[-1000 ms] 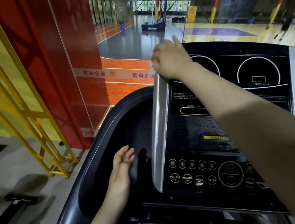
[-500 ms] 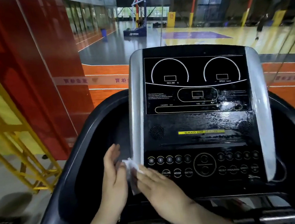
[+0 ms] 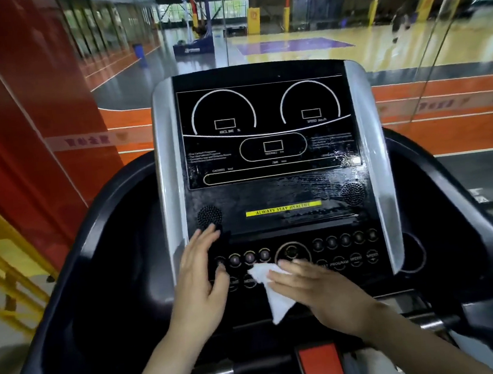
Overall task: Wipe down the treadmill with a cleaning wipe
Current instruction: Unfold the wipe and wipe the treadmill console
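Moved: right hand (image 3: 323, 292) and wipe (image 3: 274, 294) shifted from silver left trim (image 3: 169, 175) onto button panel (image 3: 346, 251).
Right fingers: flat, pressing wipe.
Left hand (image 3: 198, 276): fingers straight, on console edge.

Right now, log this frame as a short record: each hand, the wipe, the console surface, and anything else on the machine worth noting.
left hand: left hand open, fingers straight, lying over the left end of the button rows
right hand: right hand open, flat fingers pressing the wipe against the buttons
wipe: white cleaning wipe, crumpled, partly under the right hand, lower corner hanging free
console: treadmill console, wet streaks on its right side near the yellow label
other: red tab below the console
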### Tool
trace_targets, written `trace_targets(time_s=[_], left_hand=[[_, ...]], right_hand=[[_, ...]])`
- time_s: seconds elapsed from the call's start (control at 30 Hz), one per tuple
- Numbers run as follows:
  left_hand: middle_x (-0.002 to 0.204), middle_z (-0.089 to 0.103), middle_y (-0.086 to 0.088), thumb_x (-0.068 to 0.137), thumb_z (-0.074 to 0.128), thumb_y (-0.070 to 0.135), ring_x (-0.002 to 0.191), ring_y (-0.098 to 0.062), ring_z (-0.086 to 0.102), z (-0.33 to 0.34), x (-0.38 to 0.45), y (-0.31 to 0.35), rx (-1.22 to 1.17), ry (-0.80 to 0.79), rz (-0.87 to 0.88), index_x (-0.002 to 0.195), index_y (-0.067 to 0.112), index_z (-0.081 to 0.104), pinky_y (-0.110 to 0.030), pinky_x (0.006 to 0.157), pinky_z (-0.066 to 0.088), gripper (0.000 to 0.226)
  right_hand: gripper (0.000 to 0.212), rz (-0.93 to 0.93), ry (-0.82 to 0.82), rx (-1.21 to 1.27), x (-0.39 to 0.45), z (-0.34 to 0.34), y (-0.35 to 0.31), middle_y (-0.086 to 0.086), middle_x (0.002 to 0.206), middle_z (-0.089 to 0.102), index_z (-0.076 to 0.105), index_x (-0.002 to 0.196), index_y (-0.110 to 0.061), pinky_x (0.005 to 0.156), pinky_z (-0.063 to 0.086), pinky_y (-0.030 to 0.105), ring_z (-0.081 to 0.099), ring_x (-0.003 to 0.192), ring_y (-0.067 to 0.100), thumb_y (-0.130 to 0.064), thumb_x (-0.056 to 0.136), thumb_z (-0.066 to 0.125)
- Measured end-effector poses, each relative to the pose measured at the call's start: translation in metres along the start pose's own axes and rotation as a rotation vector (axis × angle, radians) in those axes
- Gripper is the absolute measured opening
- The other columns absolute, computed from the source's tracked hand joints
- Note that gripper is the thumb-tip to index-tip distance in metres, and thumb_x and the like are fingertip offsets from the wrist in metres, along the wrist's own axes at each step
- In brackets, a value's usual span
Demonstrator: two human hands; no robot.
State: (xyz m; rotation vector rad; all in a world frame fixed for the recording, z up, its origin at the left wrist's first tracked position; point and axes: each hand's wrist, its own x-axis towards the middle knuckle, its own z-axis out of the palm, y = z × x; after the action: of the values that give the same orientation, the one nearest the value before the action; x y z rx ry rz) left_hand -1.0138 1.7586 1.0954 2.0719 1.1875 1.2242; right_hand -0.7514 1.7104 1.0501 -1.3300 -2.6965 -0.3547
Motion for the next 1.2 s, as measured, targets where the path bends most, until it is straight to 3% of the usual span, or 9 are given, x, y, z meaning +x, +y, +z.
trace_targets(time_s=[0.17, 0.3, 0.47, 0.57, 0.63, 0.7, 0.93, 1.03, 1.2], left_hand=[[0.152, 0.037, 0.022, 0.091, 0.052, 0.006, 0.149, -0.007, 0.021, 0.037, -0.006, 0.019, -0.011, -0.046, 0.023, 0.141, 0.024, 0.046, -0.035, 0.122, 0.018, 0.053], [0.152, 0.041, 0.017, 0.089, 0.047, 0.014, 0.148, -0.005, 0.022, 0.06, 0.007, 0.043, 0.097, -0.097, 0.107, 0.14, 0.024, 0.049, -0.032, 0.124, 0.008, 0.052], [0.156, 0.033, 0.018, 0.093, 0.04, 0.028, 0.148, -0.001, 0.018, 0.089, 0.036, 0.067, 0.18, -0.225, 0.148, 0.146, 0.026, 0.043, -0.031, 0.124, 0.013, 0.053], [0.155, 0.032, 0.021, 0.093, 0.043, 0.028, 0.147, 0.005, 0.017, 0.104, 0.053, 0.078, 0.193, -0.241, 0.124, 0.144, 0.03, 0.043, -0.03, 0.123, 0.014, 0.051], [0.156, 0.029, 0.023, 0.094, 0.042, 0.031, 0.147, 0.006, 0.013, 0.114, 0.063, 0.083, 0.215, -0.242, 0.102, 0.145, 0.032, 0.042, -0.031, 0.123, 0.012, 0.051], [0.156, 0.025, 0.026, 0.094, 0.041, 0.033, 0.146, 0.01, 0.007, 0.123, 0.072, 0.087, 0.225, -0.242, 0.087, 0.146, 0.032, 0.041, -0.03, 0.123, 0.009, 0.052], [0.154, 0.02, 0.033, 0.097, 0.039, 0.031, 0.145, 0.013, 0.005, 0.134, 0.084, 0.093, 0.198, -0.254, 0.095, 0.147, 0.037, 0.036, -0.011, 0.117, -0.002, 0.05], [0.156, 0.019, 0.031, 0.097, 0.039, 0.03, 0.147, 0.01, 0.005, 0.133, 0.083, 0.093, 0.226, -0.273, 0.098, 0.147, 0.038, 0.034, -0.011, 0.117, -0.003, 0.051], [0.155, 0.023, 0.032, 0.097, 0.041, 0.026, 0.147, 0.009, 0.01, 0.132, 0.084, 0.09, 0.195, -0.27, 0.093, 0.146, 0.037, 0.037, -0.012, 0.118, 0.001, 0.051]], right_hand=[[0.08, 0.52, 0.147, 0.11, -0.072, -0.019, 0.05, -0.007, 0.161, 0.023, 0.033, 0.152, -0.019, 0.11, 0.038, 0.032, 0.022, 0.148, 0.018, -0.001, 0.074, 0.038], [0.091, 0.788, 0.197, 0.096, -0.101, 0.004, 0.049, 0.007, 0.161, 0.019, 0.019, 0.155, -0.011, 0.118, 0.021, 0.04, 0.019, 0.149, 0.025, 0.007, 0.071, 0.05], [0.061, 1.031, 0.275, 0.209, -0.107, 0.016, 0.033, 0.015, 0.159, 0.023, 0.027, 0.152, -0.009, 0.118, 0.018, 0.043, 0.022, 0.146, 0.034, -0.021, 0.093, 0.038], [0.057, 1.033, 0.414, 0.419, -0.084, -0.001, 0.063, 0.017, 0.156, 0.029, 0.019, 0.153, -0.009, 0.11, 0.037, 0.04, 0.031, 0.143, 0.029, -0.032, 0.101, 0.029], [0.05, 1.061, 0.49, 0.548, -0.064, -0.029, 0.103, 0.01, 0.139, 0.052, 0.028, 0.148, -0.015, 0.086, 0.045, 0.029, 0.053, 0.123, 0.026, -0.03, 0.101, 0.036], [0.041, 1.025, 0.541, 0.535, -0.04, -0.055, 0.147, 0.01, 0.12, 0.062, 0.038, 0.14, -0.014, 0.072, 0.037, 0.026, 0.06, 0.107, 0.032, -0.03, 0.102, 0.037], [0.039, 0.907, 0.553, 0.481, 0.093, -0.165, 0.292, 0.018, 0.12, 0.061, 0.042, 0.135, -0.005, 0.068, 0.03, 0.032, 0.056, 0.107, 0.037, -0.027, 0.106, 0.029], [0.042, 0.814, 0.481, 0.405, 0.118, -0.182, 0.319, 0.02, 0.136, 0.05, 0.039, 0.141, -0.003, 0.089, 0.04, 0.038, 0.048, 0.122, 0.037, -0.019, 0.104, 0.029], [0.055, 0.665, 0.676, 0.461, 0.044, -0.107, 0.262, 0.017, 0.156, 0.029, 0.018, 0.153, -0.001, 0.118, 0.021, 0.028, 0.029, 0.144, 0.027, -0.017, 0.104, 0.036]])
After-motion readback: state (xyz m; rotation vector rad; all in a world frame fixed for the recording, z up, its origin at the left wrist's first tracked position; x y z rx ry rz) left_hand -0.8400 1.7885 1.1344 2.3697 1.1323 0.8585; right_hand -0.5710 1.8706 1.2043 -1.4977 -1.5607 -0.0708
